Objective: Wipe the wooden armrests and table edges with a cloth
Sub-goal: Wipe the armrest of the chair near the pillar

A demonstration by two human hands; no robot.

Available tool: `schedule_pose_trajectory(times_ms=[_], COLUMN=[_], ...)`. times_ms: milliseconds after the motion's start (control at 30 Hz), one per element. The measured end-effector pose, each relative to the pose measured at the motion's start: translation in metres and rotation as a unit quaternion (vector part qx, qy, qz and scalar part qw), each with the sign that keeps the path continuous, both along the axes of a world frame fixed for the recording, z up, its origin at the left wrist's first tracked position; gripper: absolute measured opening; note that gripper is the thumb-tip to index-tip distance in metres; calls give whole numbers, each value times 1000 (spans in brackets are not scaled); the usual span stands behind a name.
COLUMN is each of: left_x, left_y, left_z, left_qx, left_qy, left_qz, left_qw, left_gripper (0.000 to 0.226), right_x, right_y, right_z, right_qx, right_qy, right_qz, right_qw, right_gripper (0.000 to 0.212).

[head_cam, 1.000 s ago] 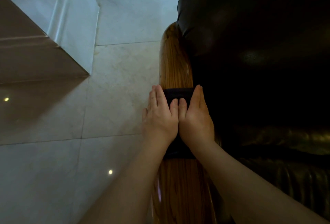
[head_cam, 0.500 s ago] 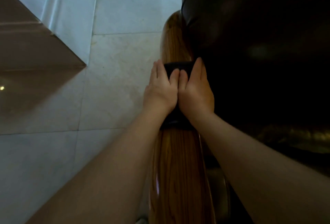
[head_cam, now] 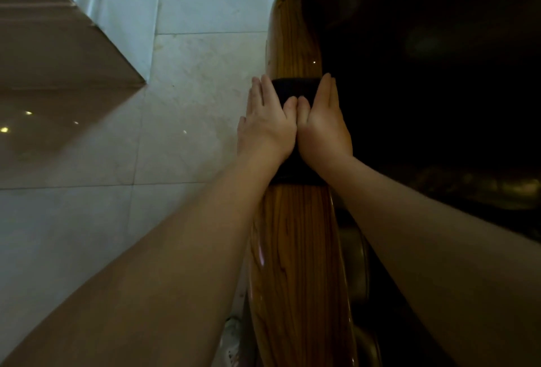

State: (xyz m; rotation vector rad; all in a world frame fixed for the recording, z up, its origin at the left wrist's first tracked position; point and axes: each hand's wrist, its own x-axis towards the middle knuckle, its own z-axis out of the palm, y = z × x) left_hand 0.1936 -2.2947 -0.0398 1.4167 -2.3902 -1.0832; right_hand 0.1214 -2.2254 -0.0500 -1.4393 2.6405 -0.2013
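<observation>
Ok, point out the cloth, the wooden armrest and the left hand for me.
cloth (head_cam: 295, 88): head view, dark strip at its far edge.
wooden armrest (head_cam: 295, 249): head view, bare grain nearer than the cloth.
left hand (head_cam: 268, 129): head view, back of the hand.

Had both bare forearms stretched forward, drawing together toward the wrists. Laid the left hand (head_cam: 268, 128) and the right hand (head_cam: 323, 131) palm down, side by side, inner edges touching, thumbs pressed tip beside tip between them. Held fingers (head_cam: 267, 92) straight and close together, pointing away from the body.
</observation>
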Motion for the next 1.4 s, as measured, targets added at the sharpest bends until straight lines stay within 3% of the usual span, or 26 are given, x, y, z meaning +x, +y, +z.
schedule_pose_trajectory(times_ms=[100,200,300,533,733,833,933,1067,1133,1267,1400], left_x=[21,42,62,98,137,142,144,140,135,139,166], left_y=[30,60,89,148,211,214,212,203,193,185,201], left_z=[2,1,-2,-16,-22,2,28,49,49,55,84], left_qx=[-44,-76,-103,-149,-168,-105,20,110,150,204,213], left_qy=[-21,-34,-41,-46,-102,-95,-31,4,-11,-47,-47], left_qz=[-1,12,28,38,-19,-8,106,168,200,169,101], left_qw=[999,996,993,987,980,990,994,980,968,963,971], left_gripper=[68,67,66,64,62,67,72,74,69,44,17], right_x=[21,39,60,96,125,124,123,118,113,109,118], right_y=[28,50,76,136,198,201,202,198,192,201,238], right_z=[3,3,-2,-12,-8,9,29,49,58,74,110], right_qx=[4,-76,-102,-89,14,13,-36,-76,-84,-58,-26], right_qy=[-50,-132,-117,-108,-148,-223,-337,-368,-444,-536,-540], right_qz=[-1,-80,-99,-85,-69,-81,-171,-230,-269,-284,-274], right_qw=[999,985,983,986,986,971,925,898,850,793,795], right_gripper=[61,59,61,61,66,69,71,72,70,39,14])
